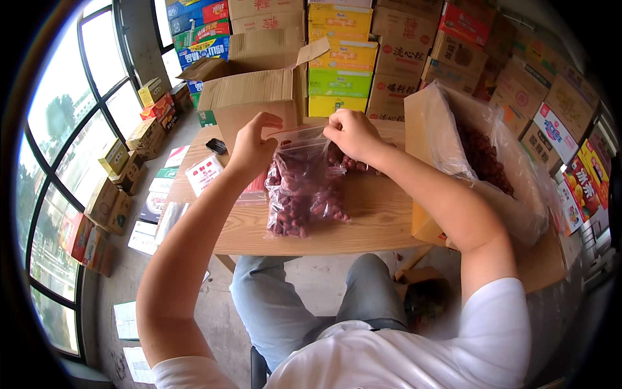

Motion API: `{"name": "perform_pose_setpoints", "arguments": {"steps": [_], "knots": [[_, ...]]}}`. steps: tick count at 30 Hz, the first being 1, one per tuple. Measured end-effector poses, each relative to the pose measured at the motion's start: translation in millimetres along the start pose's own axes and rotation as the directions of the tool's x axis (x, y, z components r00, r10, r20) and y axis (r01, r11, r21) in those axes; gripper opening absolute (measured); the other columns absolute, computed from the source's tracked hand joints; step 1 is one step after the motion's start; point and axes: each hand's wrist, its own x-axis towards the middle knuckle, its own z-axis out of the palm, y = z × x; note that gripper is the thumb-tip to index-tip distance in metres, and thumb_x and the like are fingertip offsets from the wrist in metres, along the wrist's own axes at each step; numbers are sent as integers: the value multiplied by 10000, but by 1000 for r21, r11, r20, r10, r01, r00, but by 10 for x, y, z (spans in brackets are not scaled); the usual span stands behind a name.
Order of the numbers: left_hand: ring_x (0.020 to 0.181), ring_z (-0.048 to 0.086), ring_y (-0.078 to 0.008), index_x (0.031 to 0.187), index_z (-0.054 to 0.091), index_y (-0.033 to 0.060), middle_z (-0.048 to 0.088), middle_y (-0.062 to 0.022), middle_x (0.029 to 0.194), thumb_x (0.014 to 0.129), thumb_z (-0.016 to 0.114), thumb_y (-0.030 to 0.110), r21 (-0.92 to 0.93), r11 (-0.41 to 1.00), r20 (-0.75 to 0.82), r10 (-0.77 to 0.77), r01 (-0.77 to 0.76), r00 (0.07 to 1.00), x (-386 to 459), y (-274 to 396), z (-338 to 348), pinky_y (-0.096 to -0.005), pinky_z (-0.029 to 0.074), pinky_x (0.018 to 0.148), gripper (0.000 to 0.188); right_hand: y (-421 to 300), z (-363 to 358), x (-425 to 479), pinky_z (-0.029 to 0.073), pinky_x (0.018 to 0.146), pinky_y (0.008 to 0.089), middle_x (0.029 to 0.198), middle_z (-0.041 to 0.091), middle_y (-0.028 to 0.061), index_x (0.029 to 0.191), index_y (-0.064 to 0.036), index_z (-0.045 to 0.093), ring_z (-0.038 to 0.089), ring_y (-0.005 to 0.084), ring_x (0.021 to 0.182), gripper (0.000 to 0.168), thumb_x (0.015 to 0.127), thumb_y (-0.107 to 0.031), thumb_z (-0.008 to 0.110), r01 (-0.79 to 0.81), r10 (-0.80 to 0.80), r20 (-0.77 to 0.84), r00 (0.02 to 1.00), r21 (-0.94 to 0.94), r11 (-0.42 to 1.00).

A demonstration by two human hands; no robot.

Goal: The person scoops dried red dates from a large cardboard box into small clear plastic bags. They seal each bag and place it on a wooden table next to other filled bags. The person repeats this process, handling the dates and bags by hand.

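Note:
A clear zip-top bag (pixel 302 165) with dark red dried fruit, likely jujubes, stands upright in front of me. My right hand (pixel 352 133) pinches the top right corner of this bag. At its top left corner is my left hand (pixel 255 142), thumb and fingers apart; whether the thumb touches the plastic is hard to tell. More bagged fruit (pixel 290 216) lies on the wooden table (pixel 379 214), just on my side of the held bag. Further fruit (pixel 357 164) shows behind it, partly hidden by my right hand and forearm.
To the right, a plastic-lined carton (pixel 427 131) contains loose red fruit (pixel 486 155). An open cardboard box (pixel 252 92) stands behind my hands. A printed white packet (pixel 203 174) and a small black object (pixel 216 146) lie at left. Stacked cartons (pixel 340 58) line the back.

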Motion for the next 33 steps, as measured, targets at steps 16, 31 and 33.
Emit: {"name": "perform_pose_setpoints", "arguments": {"steps": [16,31,33], "knots": [[542,507,-89,1062,520,-9,609,-96,1057,714,449,-103,-527,822,181,-141,217,973,-296,291,539,-211,429,454,367,392,137,-674,360,563,251,677,469,31,612,20,490,441,87,620,204,767,-76,582,61,157,-310,938,591,804],[507,434,-37,1092,510,28,602,-78,1076,747,444,-94,-742,608,316,-53,282,947,-571,119,1266,-168,357,430,371,587,267,-1660,365,599,184,824,536,-7,736,-35,527,437,30,643,172,898,-89,511,-50,426,-277,861,788,614],[507,407,-31,1111,502,35,600,-63,1088,778,453,-71,-752,581,341,-61,311,938,-623,24,1398,-171,341,433,353,716,341,-1729,376,612,191,834,547,-8,735,-38,529,444,30,657,173,898,-94,513,-67,439,-277,855,779,624]]}}
